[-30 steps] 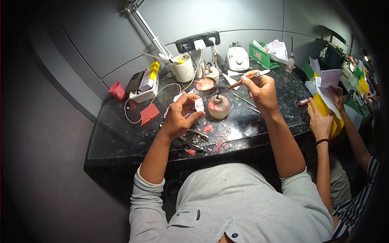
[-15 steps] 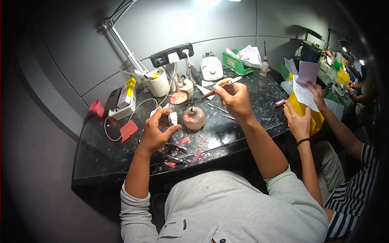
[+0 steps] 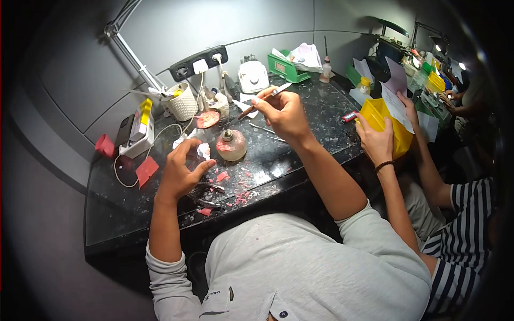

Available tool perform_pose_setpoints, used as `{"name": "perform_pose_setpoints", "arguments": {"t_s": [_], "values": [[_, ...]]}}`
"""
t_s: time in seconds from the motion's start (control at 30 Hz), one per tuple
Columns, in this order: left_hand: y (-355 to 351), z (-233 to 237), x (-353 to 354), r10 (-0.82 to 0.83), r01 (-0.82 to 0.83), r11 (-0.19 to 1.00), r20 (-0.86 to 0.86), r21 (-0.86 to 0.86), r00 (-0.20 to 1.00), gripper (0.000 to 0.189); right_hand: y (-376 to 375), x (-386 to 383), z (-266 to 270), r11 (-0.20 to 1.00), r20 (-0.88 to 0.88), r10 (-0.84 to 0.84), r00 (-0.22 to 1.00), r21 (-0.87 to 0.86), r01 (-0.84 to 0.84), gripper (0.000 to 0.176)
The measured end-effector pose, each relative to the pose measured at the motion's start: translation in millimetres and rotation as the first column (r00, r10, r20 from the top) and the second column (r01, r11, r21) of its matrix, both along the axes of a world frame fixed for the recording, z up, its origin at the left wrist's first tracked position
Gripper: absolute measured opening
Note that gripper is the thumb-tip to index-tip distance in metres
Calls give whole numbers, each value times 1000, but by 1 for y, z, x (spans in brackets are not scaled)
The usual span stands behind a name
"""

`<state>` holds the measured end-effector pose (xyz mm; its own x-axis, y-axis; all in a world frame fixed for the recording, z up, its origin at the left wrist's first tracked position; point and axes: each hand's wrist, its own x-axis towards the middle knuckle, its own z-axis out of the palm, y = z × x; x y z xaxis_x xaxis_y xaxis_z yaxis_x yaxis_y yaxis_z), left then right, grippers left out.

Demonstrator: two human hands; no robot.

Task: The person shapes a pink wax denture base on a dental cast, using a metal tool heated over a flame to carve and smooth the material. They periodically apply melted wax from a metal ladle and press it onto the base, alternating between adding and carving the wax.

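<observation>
My left hand (image 3: 179,171) holds a small white dental cast (image 3: 203,151) between thumb and fingers, just above the black worktop (image 3: 316,115). My right hand (image 3: 282,112) is raised over the bench and grips a slim wax knife (image 3: 266,98) with a wooden handle and metal tip; its dark end points down-left toward a small round burner (image 3: 231,144) smeared with pink wax. The burner stands between my two hands. Pink wax chips (image 3: 235,197) and pliers (image 3: 206,193) lie on the worktop below my left hand.
A white basket (image 3: 181,101), pink wax dish (image 3: 208,119), power strip (image 3: 198,63), lamp arm (image 3: 134,56), charger boxes (image 3: 138,131), green tray (image 3: 286,64) and a bottle (image 3: 325,69) line the back. To the right, another person's hands hold a yellow bin (image 3: 383,125) and papers (image 3: 396,101).
The camera view has swung right and down, so the bench slid left in frame. Both my hands keep their grips; the neighbour's hands still hold the yellow bin and papers.
</observation>
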<state>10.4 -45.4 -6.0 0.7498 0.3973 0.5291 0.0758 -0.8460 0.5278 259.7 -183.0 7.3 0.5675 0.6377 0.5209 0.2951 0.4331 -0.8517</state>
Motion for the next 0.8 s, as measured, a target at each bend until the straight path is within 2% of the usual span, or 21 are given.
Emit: {"name": "perform_pose_setpoints", "arguments": {"t_s": [0.13,0.33,0.4,0.53,0.6,0.67,0.73,0.8], "values": [[-2,7,-2,26,-21,998,-71,66,997,42,0,1,-1,999,-13,39,999,-31,-39,14],[-5,10,-1,31,-26,997,-56,78,998,43,0,-2,0,1000,26,10,1000,3,-10,14],[-8,13,-3,49,-46,998,-70,46,996,44,-5,-4,5,997,-18,77,997,-14,-78,13],[4,1,-4,-2,-3,994,40,110,999,48,-2,-4,3,997,6,67,998,33,-68,12],[5,1,-7,22,-22,999,-17,49,1000,49,0,-5,3,997,-12,51,999,52,-51,12],[9,-2,-11,52,-49,996,-31,72,998,51,-3,-9,7,995,-20,70,997,69,-69,11],[20,-4,-12,35,-35,999,-11,11,999,57,8,7,-5,996,47,26,999,88,-30,11],[32,-12,-11,70,-70,998,69,0,995,56,15,12,-10,989,36,15,999,147,-20,11]]}}
